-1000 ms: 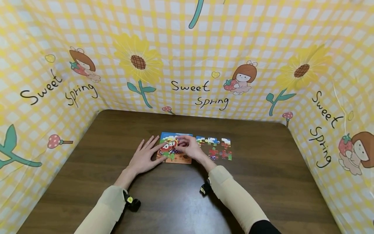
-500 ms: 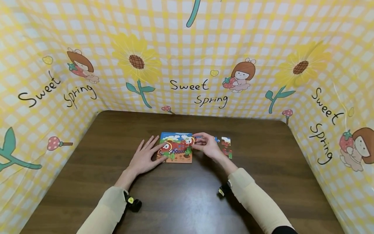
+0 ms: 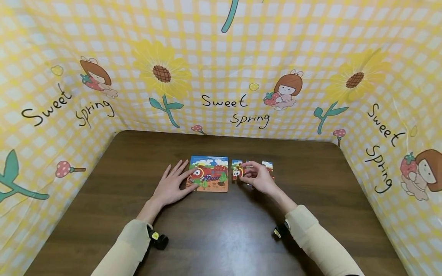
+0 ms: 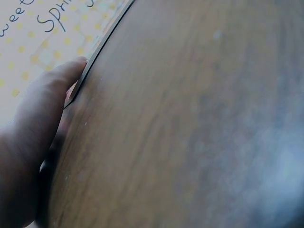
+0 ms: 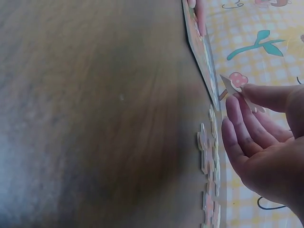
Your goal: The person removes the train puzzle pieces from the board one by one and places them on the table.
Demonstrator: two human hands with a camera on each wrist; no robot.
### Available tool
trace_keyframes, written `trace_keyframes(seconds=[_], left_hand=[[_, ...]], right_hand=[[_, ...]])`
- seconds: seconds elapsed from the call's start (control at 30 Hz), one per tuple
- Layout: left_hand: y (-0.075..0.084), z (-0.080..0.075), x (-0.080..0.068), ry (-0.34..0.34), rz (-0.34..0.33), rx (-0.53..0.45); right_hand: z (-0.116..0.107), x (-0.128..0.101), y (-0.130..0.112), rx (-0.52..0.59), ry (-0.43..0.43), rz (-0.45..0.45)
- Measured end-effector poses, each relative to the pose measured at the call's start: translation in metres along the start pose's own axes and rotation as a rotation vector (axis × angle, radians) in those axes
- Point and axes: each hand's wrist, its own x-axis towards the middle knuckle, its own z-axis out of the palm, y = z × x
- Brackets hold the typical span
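A picture board (image 3: 215, 168) with a red train on it lies on the table. My left hand (image 3: 171, 186) rests at its left edge, fingers spread, thumb and index finger lying over the picture. In the left wrist view the thumb (image 4: 42, 107) touches the board's edge. Right of the board, my right hand (image 3: 261, 179) pinches a jigsaw puzzle piece (image 5: 230, 85) between thumb and fingertips, tilted and raised. Its printed train face with white eyes shows in the head view. Several loose jigsaw pieces (image 3: 267, 165) lie under and beyond this hand, partly hidden by it.
The brown wooden table (image 3: 221, 226) runs back to a yellow checked cloth (image 3: 221, 69) that hangs behind and at both sides. In the right wrist view, loose pieces (image 5: 207, 156) lie in a row beyond the board's end. Each wrist carries a small black camera (image 3: 159, 241).
My right hand has moved right, off the picture board and over to the loose pieces, carrying the train-face jigsaw piece. The left hand has stayed put on the board.
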Motion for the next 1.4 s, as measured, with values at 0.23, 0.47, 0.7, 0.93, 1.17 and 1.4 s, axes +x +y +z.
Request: trace_keyframes(seconds=[0.23,0.47,0.7,0.93,1.17,1.4], left_hand=[[0.0,-0.002,0.0,0.006,0.005,-0.004],[0.0,0.0,-0.001,0.0,0.004,-0.006],[-0.001,0.0,0.0,0.002,-0.004,-0.002],[-0.001,0.001,-0.001,0.003,0.002,-0.008],[0.0,0.001,-0.001,0.002,-0.005,-0.019],[0.001,0.0,-0.001,0.008,-0.006,-0.017]], right_hand=[[0.002,-0.001,0.001,-0.06,-0.025,0.001],[0.006,-0.002,0.007,-0.151,-0.019,-0.045],[0.004,-0.005,0.008,-0.303,0.023,-0.087],[0.001,-0.004,0.011,-0.337,0.017,-0.08],[-0.001,-0.002,0.016,-0.404,0.009,-0.127],[-0.002,-0.001,0.019,-0.447,0.028,-0.181]])
